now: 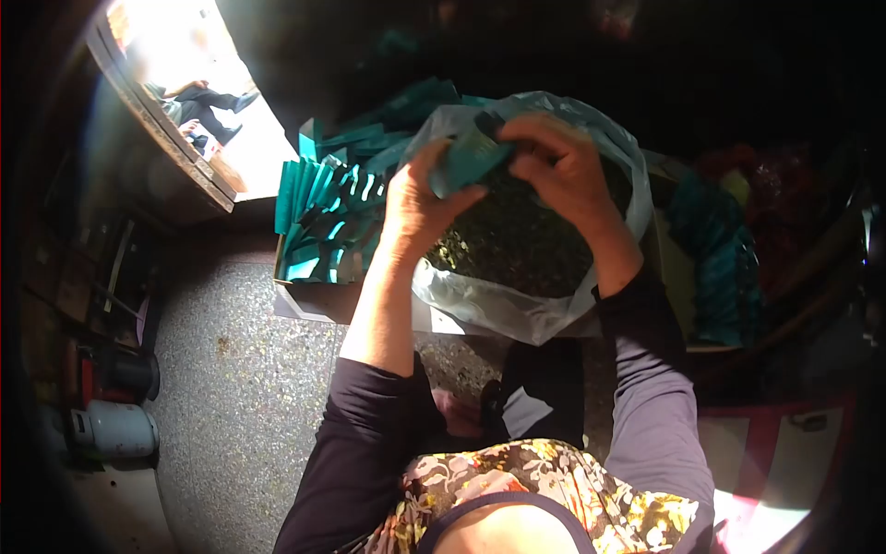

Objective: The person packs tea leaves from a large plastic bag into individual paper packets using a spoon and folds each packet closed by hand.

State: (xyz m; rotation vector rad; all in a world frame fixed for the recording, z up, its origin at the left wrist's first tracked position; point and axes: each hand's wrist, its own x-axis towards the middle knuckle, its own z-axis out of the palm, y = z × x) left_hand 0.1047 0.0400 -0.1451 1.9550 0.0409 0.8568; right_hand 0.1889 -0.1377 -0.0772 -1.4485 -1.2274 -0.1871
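Note:
A teal packet is held up over a clear plastic bag, its outline slightly blurred. My left hand grips the packet from its left side, thumb toward the near edge. At the packet's right upper edge, my right hand has its fingers curled together. A small dark thing shows by those fingertips; what it is I cannot make out. Beneath both hands, the open plastic bag contains a heap of dark green, dry-looking leaf bits.
Left of the bag stands a box of upright teal packets. More teal packets lie at the right. A white metal canister stands on the speckled floor. Beyond a bright doorway, another person's legs show.

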